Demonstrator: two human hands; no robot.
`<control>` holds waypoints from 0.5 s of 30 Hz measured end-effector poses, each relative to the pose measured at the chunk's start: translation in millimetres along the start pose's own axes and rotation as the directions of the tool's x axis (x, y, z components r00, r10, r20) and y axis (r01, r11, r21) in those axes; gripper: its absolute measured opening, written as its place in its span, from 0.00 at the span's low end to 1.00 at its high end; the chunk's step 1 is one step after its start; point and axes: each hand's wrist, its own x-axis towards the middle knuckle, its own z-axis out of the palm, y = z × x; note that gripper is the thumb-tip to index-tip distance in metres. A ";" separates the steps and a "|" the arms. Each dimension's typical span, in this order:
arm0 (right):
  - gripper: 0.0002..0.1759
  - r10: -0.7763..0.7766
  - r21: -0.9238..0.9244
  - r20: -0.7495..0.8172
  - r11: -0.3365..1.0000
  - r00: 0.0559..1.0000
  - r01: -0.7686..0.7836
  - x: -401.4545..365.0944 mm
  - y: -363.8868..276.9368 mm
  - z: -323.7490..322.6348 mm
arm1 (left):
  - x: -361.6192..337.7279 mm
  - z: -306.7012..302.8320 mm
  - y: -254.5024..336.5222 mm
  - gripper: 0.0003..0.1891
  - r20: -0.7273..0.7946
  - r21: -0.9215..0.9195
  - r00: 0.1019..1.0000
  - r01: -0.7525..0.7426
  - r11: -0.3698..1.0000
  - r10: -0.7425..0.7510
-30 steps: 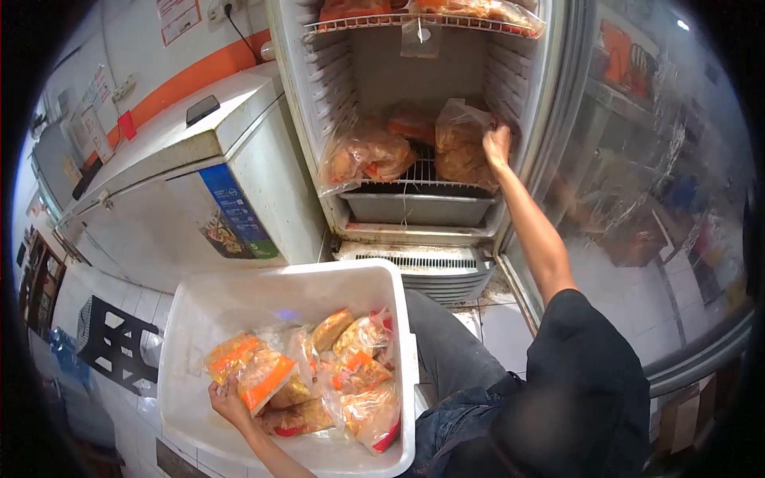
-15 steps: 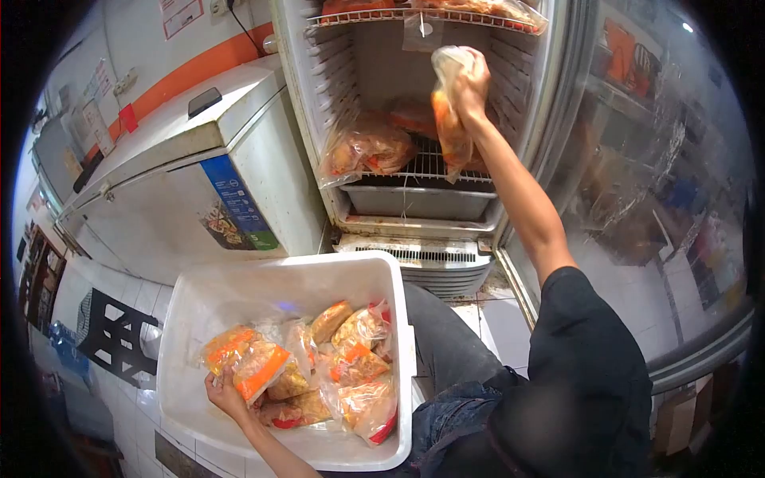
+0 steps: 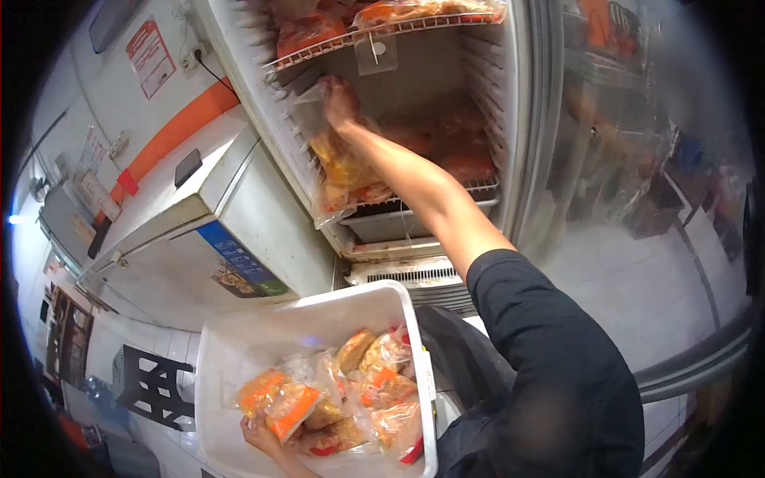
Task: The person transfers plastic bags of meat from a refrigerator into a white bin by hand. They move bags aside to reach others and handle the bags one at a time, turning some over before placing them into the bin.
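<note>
My right hand [image 3: 341, 103] is closed on the top of a clear plastic bag of yellow-orange food [image 3: 339, 155], at the left side of the open fridge's lower compartment. The bag hangs over other bagged food [image 3: 351, 195] on the wire shelf. My left hand [image 3: 259, 434] is in the white tub [image 3: 239, 331], with its fingers around the edge of a bag with an orange band [image 3: 293, 410]. Several more bags of food [image 3: 386, 386] lie beside it in the tub.
A white chest freezer [image 3: 159, 263] with a dark phone [image 3: 188, 168] on its lid stands left of the fridge. Bags lie on the upper wire rack [image 3: 382, 33]. The glass door [image 3: 621, 159] stands open at the right. A black crate [image 3: 155, 388] is on the floor at left.
My right hand has moved left and down inside the fridge with the bag. The camera view has shifted and tilted. My left hand stays at the bags in the tub.
</note>
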 end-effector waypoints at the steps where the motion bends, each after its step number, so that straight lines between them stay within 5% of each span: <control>1: 0.15 0.048 0.038 0.039 0.998 0.998 -0.050 5.2 12.0 19.3 | -8.6 8.9 21.0 0.16 -0.033 0.089 0.999 0.029 0.996 -0.026; 3: 0.17 0.104 -0.024 0.239 0.995 0.965 -0.101 15.2 51.0 62.2 | -4.8 13.1 21.2 0.15 -0.029 0.032 0.998 0.064 0.997 -0.063; 5: 0.18 -0.211 0.195 0.286 0.968 0.935 0.159 -19.7 54.0 77.2 | -5.2 15.0 24.0 0.15 -0.032 -0.001 0.997 0.077 0.997 -0.077; 6: 0.19 0.005 0.182 0.398 0.980 0.917 -0.085 -34.3 13.6 46.0 | -7.5 17.1 27.9 0.15 -0.040 -0.009 0.997 0.069 0.998 -0.070; 7: 0.20 -0.013 -0.009 0.361 1.000 0.932 0.018 -48.0 28.0 51.5 | -10.2 19.0 31.2 0.14 -0.054 -0.016 0.997 0.060 0.998 -0.061; 10: 0.19 0.142 -0.437 0.316 0.900 0.938 0.011 -79.5 36.0 43.7 | -18.9 20.2 39.6 0.13 -0.091 -0.077 0.992 0.077 0.994 -0.083; 13: 0.19 -0.080 -0.514 0.298 0.826 0.951 0.230 -70.3 42.6 28.4 | -7.5 5.0 15.5 0.16 -0.068 0.110 0.997 0.028 0.994 -0.021; 15: 0.18 0.112 -0.488 0.286 0.872 0.952 0.044 -51.5 56.5 10.4 | -4.4 6.5 8.4 0.16 -0.066 0.114 0.998 0.009 0.993 -0.002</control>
